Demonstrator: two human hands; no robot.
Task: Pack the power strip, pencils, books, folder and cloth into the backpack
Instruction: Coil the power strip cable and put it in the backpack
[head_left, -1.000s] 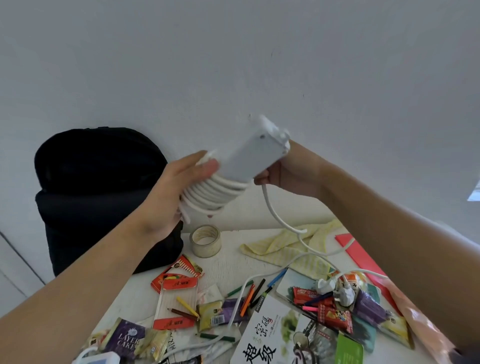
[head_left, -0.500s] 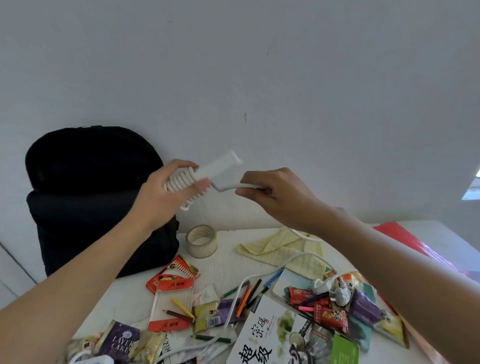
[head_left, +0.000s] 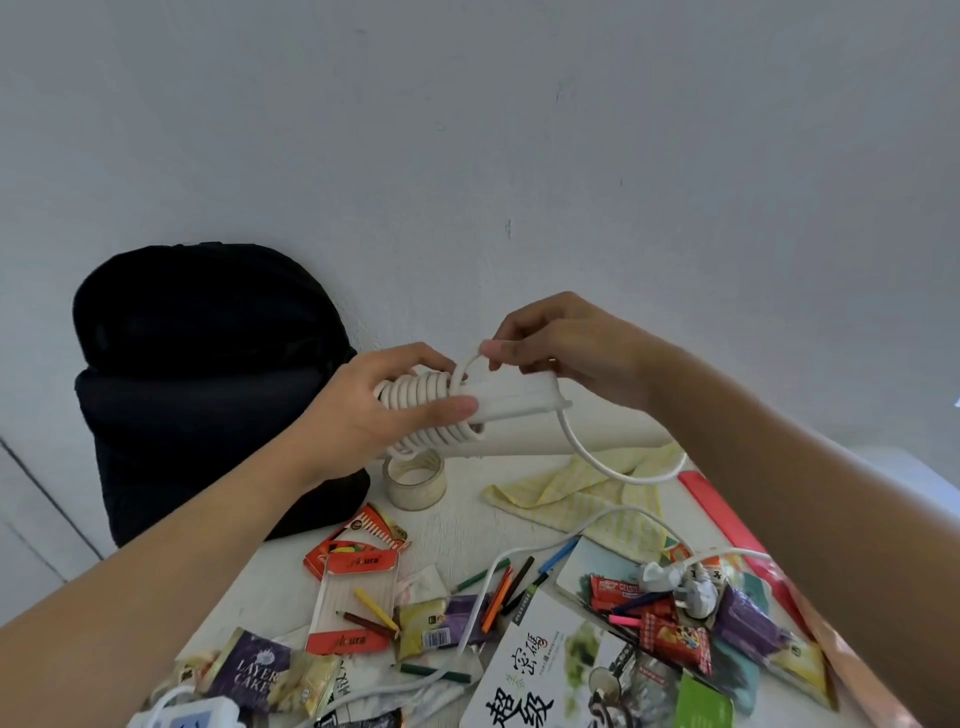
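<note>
White plastic power strip (head_left: 511, 402) held above white table (head_left: 467, 525), right of black fabric backpack (head_left: 208, 374). Left hand (head_left: 379, 410) grips its cord-wrapped left end; right hand (head_left: 566, 348) pinches white cord loop (head_left: 464, 366) just above.

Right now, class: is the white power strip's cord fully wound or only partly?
Partly: coils wrap the white plastic power strip; the rest of its white cord hangs loose.

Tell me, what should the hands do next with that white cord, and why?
Probably the right hand should wind the cord it pinches one more turn round the power strip, which the left hand holds. A long loose stretch hangs down toward the table.
</note>
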